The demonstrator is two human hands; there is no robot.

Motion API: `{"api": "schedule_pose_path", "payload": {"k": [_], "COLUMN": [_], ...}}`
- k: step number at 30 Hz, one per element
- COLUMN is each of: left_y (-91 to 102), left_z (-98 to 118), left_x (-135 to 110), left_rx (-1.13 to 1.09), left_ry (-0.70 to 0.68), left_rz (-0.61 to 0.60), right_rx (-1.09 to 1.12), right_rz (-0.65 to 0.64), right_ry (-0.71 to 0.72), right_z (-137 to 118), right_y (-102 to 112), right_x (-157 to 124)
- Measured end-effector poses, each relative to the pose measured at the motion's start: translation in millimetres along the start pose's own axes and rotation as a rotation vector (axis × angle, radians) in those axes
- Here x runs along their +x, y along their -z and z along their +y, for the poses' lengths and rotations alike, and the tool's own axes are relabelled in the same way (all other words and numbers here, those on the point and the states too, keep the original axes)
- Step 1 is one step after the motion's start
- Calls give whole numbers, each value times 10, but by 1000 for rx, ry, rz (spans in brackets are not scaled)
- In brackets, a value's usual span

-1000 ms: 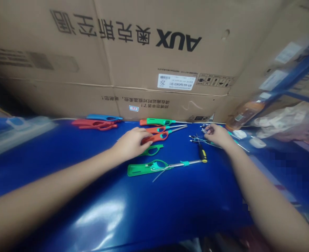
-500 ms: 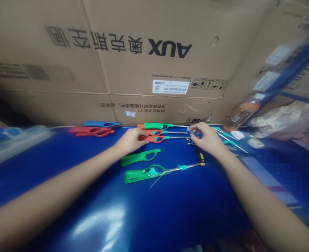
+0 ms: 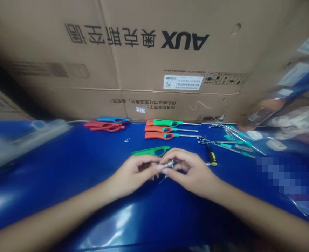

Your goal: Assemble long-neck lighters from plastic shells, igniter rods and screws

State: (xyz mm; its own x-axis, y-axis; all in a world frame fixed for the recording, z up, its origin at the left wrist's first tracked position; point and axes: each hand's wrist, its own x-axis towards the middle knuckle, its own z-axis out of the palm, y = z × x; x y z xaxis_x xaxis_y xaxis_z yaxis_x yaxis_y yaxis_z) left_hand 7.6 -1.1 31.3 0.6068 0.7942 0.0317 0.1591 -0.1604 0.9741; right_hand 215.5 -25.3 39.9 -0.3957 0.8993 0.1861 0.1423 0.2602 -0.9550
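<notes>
My left hand [image 3: 136, 173] and my right hand [image 3: 191, 171] meet over the middle of the table, both closed in a pinch on a small silvery part [image 3: 169, 164]. Fingertips cover much of that part, so its kind does not show. Just behind my hands lies a green lighter shell half [image 3: 144, 152]. The other green half, with metal tube and inner parts, is almost wholly hidden beneath my fingers. A screwdriver [image 3: 212, 157] with a black and yellow handle lies beyond my right hand.
Orange lighters [image 3: 154, 135] and a green lighter [image 3: 165, 123] lie along the back by a cardboard box [image 3: 133, 70]. Red shells [image 3: 104, 126] and a blue shell [image 3: 112, 119] are at left. Metal tubes with teal parts [image 3: 245, 152] and a bottle [image 3: 259, 113] stand right.
Both hands have come back from the lighters and loose tubes to the middle, over the green half with the tube. They now hold a small silvery part together. The view has shifted.
</notes>
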Motion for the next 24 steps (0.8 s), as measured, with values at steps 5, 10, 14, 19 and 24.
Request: {"api": "schedule_pose_path", "payload": {"k": [5, 10, 14, 19, 24], "left_y": [157, 205, 198, 184, 156], "left_z": [-131, -192, -227, -211, -176], "left_x": [-154, -97, -101, -136, -139], "left_rx": [27, -75, -92, -25, 12], "left_ry": [94, 118, 140, 142, 178], "left_rz": [114, 196, 188, 176, 75], "right_rx": [-510, -808, -894, -663, -545], "right_rz": [3, -234, -343, -235, -128], "right_ry": [134, 191, 259, 219, 74], "right_z": [149, 179, 252, 306, 302], "right_y": [47, 169, 184, 165, 171], "right_x": [-48, -88, -71, -32, -18]}}
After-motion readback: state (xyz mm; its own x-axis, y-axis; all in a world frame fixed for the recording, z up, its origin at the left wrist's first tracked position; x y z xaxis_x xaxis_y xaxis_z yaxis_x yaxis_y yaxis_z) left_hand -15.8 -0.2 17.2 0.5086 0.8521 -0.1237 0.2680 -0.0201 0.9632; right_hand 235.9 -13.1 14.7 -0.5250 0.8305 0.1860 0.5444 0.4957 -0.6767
